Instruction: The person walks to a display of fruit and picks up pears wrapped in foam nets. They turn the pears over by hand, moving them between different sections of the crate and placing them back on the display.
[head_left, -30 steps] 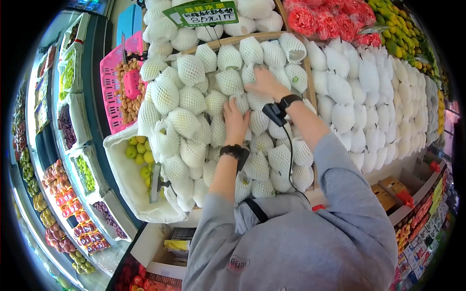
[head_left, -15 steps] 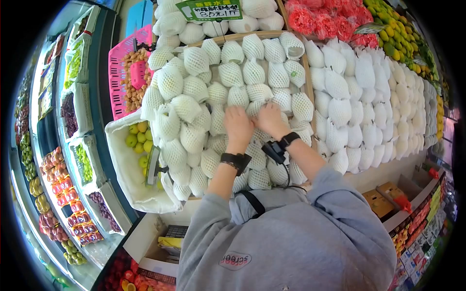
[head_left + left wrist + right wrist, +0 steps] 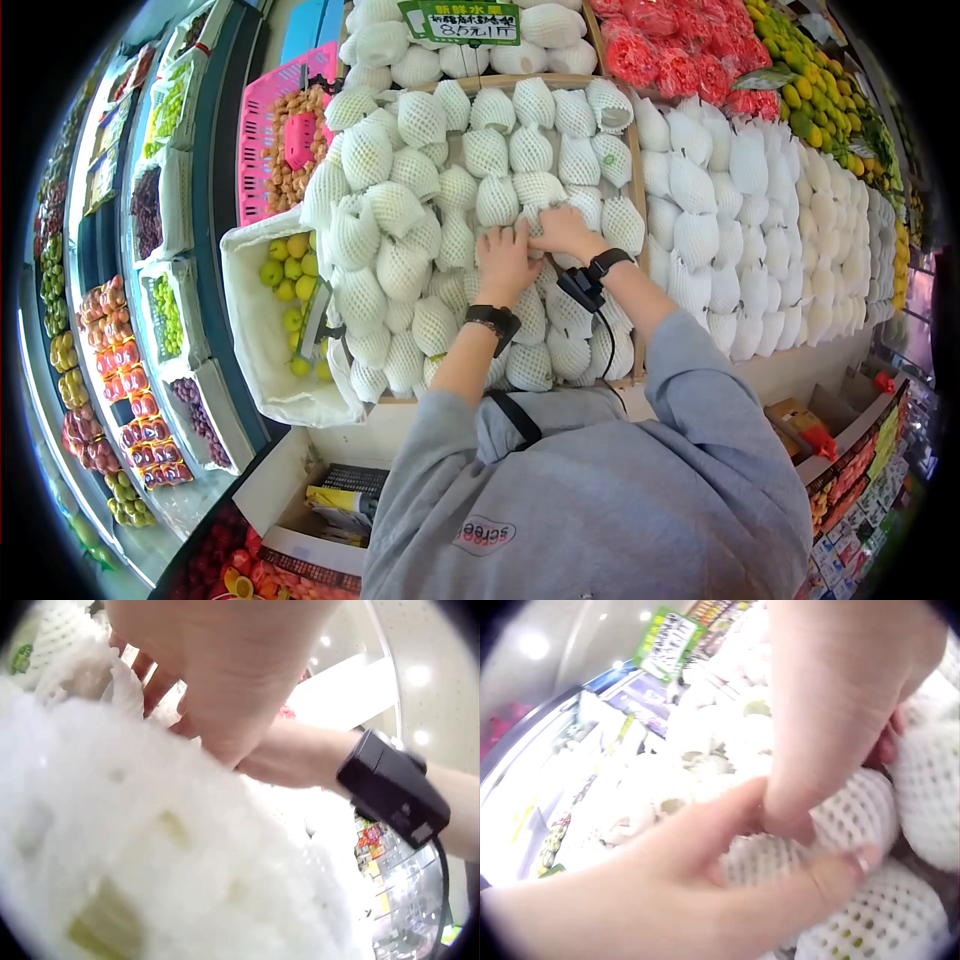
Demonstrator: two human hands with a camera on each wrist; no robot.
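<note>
My left hand [image 3: 508, 265] and right hand [image 3: 568, 230] work side by side amid rows of fruit in white foam nets. The right wrist view shows the left thumb [image 3: 844, 871] lying across a foam-netted fruit [image 3: 870, 802], the left fingers passing behind the other hand. Over the same fruit bends the right hand [image 3: 847, 697], its curled fingertips [image 3: 887, 742] showing at the far side. In the left wrist view, foam netting fills the foreground, and the left hand's fingers [image 3: 154, 686] reach down toward netted fruit [image 3: 82, 671]. The palms hide most of the grip.
A wooden divider [image 3: 638, 190] separates this bin from paper-wrapped fruit [image 3: 695, 180]. To the left stand a white-lined crate [image 3: 250, 330] of green fruit and a pink basket [image 3: 258, 130] of walnut-like nuts. A green price sign [image 3: 460, 22] rises at the back.
My right hand has come back from a farther row to beside the left. Both hands lowered together toward me, then shifted slightly right; the left fingers are now more spread in view.
</note>
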